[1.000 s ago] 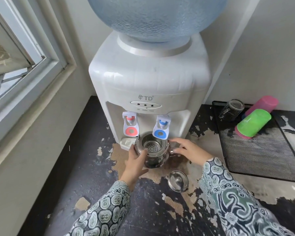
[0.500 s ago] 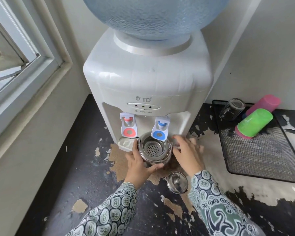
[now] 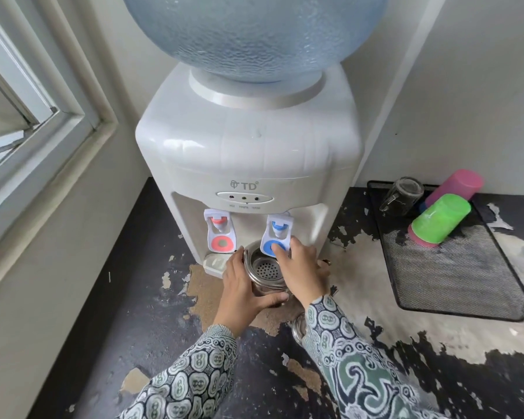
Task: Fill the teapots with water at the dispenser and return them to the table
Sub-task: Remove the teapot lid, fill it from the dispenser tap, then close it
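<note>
One teapot [image 3: 265,275], steel and lidless with a perforated strainer showing inside, stands under the blue tap [image 3: 275,238] at the foot of the dispenser [image 3: 248,164]. The left hand [image 3: 242,293] wraps the pot's near left side, thumb across the front, a firm grip on the teapot. The right hand [image 3: 301,272] reaches over the pot's right rim, its fingers pressed on the blue tap's paddle; that grip is loose, fingers extended, holding nothing. Whether water runs cannot be told. The lid [image 3: 298,328] lies on the bench [image 3: 152,322] just behind the right wrist, mostly hidden by the patterned sleeve [image 3: 354,361]. A red tap [image 3: 220,234] sits left of the blue one, with a small drip tray [image 3: 214,263] beneath it. A big blue bottle [image 3: 254,34] tops the dispenser. The bench surface is dark with peeled, pale patches. To the right, well apart, a black mesh tray [image 3: 466,285] carries a clear glass [image 3: 401,195], a green cup [image 3: 439,219] and a pink cup [image 3: 460,184], all tipped on their sides. A window frame [image 3: 58,116] fills the left.
</note>
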Demonstrator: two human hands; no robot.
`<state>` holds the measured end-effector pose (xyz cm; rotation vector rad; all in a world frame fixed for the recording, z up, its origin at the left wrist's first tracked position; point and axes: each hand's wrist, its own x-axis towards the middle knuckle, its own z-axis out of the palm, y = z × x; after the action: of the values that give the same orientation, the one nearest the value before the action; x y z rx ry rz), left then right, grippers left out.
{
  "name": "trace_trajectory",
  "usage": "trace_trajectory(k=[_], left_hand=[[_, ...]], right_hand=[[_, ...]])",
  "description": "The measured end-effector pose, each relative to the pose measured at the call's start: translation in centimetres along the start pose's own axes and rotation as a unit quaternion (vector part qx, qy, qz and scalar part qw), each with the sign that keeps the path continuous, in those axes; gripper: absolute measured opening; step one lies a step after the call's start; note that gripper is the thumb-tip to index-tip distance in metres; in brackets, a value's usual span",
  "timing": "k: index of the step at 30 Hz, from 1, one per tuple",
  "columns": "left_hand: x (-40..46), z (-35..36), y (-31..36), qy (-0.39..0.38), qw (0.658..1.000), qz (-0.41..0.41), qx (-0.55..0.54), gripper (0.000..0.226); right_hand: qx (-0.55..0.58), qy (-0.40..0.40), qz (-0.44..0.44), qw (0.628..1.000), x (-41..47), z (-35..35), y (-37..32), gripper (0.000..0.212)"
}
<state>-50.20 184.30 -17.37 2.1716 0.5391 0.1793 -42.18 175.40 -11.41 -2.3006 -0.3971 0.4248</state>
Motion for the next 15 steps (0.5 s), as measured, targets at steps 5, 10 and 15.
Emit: trace_trajectory(k=[5,10,15], left_hand=[[0.9,-0.2,0.5,0.007,1.0,-0.004,0.025,0.118],[1.3,0.1,0.4,0.007,1.0,-0.022,0.018,0.114],[1.6,-0.2,0.2,-0.004,0.999,-0.035,0.017,0.126]], right_hand=[[0.024,-0.007,0.021,0.999,-0.3,0.5,0.6,0.025],[0.067,-0.037,0.038,0.996,-1.2,0.3,1.0,0.023],[0.178,-0.006,0.007,0.984,-2.7,-1.8,-0.3,0.033]])
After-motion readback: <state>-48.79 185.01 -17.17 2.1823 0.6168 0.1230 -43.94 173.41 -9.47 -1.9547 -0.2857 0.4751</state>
